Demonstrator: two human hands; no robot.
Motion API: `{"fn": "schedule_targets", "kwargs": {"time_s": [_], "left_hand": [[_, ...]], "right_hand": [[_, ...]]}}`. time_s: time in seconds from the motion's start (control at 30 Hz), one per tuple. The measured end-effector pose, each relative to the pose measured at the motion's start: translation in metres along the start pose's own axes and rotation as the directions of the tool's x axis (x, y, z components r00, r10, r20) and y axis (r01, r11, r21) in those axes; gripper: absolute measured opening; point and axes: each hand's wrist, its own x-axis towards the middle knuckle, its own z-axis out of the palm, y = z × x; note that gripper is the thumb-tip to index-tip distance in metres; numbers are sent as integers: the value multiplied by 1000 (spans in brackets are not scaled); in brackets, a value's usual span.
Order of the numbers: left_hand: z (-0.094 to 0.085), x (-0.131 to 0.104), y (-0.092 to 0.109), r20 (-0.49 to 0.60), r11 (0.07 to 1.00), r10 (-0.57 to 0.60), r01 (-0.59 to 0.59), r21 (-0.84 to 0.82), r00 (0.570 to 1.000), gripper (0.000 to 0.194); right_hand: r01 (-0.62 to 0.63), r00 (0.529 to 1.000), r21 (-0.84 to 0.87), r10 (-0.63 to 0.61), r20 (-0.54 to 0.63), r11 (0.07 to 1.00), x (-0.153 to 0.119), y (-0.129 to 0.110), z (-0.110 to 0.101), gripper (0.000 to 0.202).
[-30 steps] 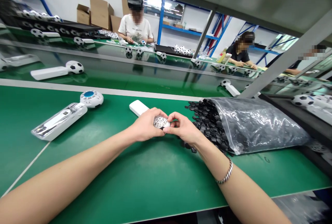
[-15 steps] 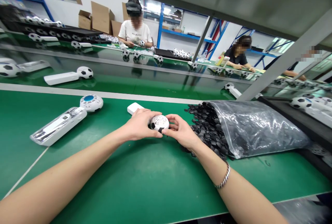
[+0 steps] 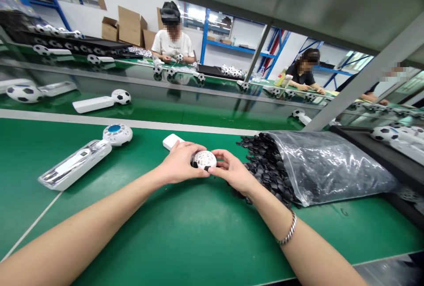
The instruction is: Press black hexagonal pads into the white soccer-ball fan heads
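Note:
A white handheld fan with a soccer-ball head (image 3: 206, 159) is between my two hands, its white handle end (image 3: 172, 141) showing behind my left fingers. My left hand (image 3: 183, 162) is closed around the head's left side. On the right side, my right hand (image 3: 232, 169) pinches the head, thumb by a black patch at its lower edge. The openwork white top faces me. Close to my right hand lies a heap of small black plastic pieces (image 3: 270, 175), spilling from a clear plastic bag (image 3: 334, 167). Whether a loose piece is under my fingers is hidden.
To the left, an opened fan (image 3: 76, 164) with a blue disc lies on the green table (image 3: 185, 237). Fans (image 3: 96, 103) ride the belt beyond the pale strip. A black tray (image 3: 371, 144) with fans stands right, near a slanted grey post (image 3: 344, 69). Co-workers (image 3: 172, 45) sit opposite.
The ball head has tilted slightly, so more openwork top and less black patch show. Both hands keep their hold. Fans on the near belt have moved right; those on the far belt, left.

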Motion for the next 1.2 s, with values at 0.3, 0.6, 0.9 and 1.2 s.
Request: {"fn": "schedule_targets", "kwargs": {"time_s": [0.3,0.6,0.9,1.2], "left_hand": [[-2,0,1,12,1000,20,-20,-10,1000,55],[0,1,0,-24,996,-35,33,-86,999,58],[6,-2,-3,-30,998,9,-11,-66,1000,67],[0,-5,4,213,968,48,8,-252,976,71]], "right_hand": [[10,1000,-18,-10,-6,1000,-1,-3,1,36],[84,996,-150,-90,-28,985,0,6,2,35],[59,958,-615,-218,-187,787,8,0,-35,14],[23,984,-798,-153,-87,602,5,12,-38,13]]}}
